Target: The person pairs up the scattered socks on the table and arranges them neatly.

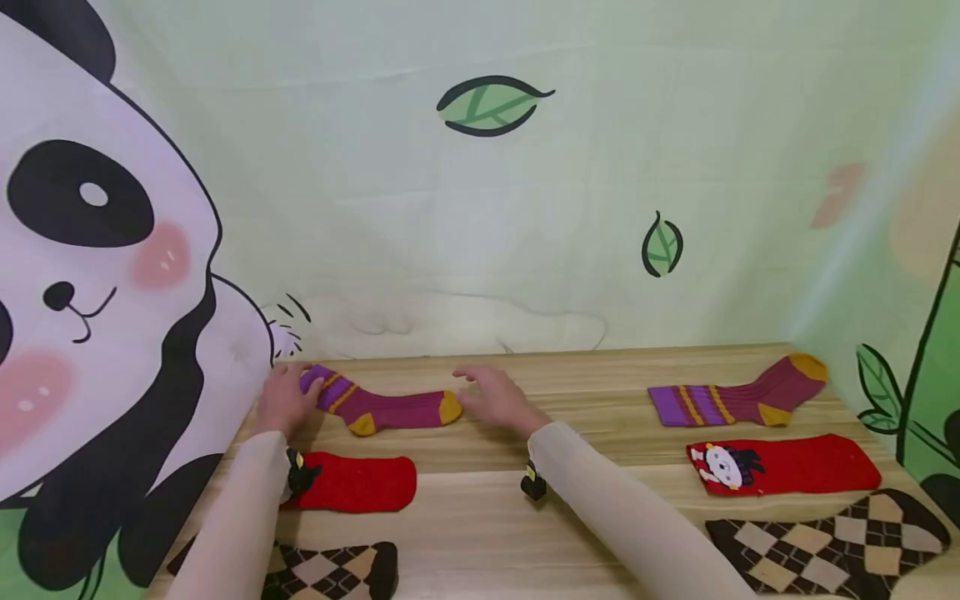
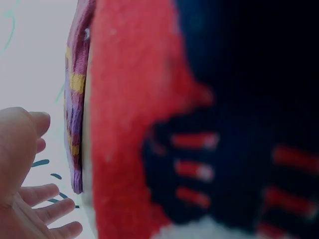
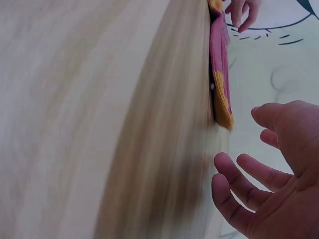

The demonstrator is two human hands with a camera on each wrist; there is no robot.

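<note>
A maroon and purple sock (image 1: pixel 405 411) with a mustard heel and toe lies flat at the back left of the table. At its striped cuff is my left hand (image 1: pixel 285 400); the left wrist view shows the fingers loosely spread and apart from the sock. My right hand (image 1: pixel 495 398) hovers just beyond the mustard toe, its relaxed fingers holding nothing in the right wrist view. Below the left wrist lies a red sock (image 1: pixel 367 483), partly covered by the wrist device. A brown argyle sock (image 1: pixel 322 571) is partly hidden under the left sleeve.
On the right side of the wooden table (image 1: pixel 480 517) lie a matching maroon and purple sock (image 1: pixel 735 402), a red sock with a white animal figure (image 1: pixel 802 465) and an argyle sock (image 1: pixel 832 546). A printed panda backdrop (image 1: pixel 375 192) stands behind the table's back edge.
</note>
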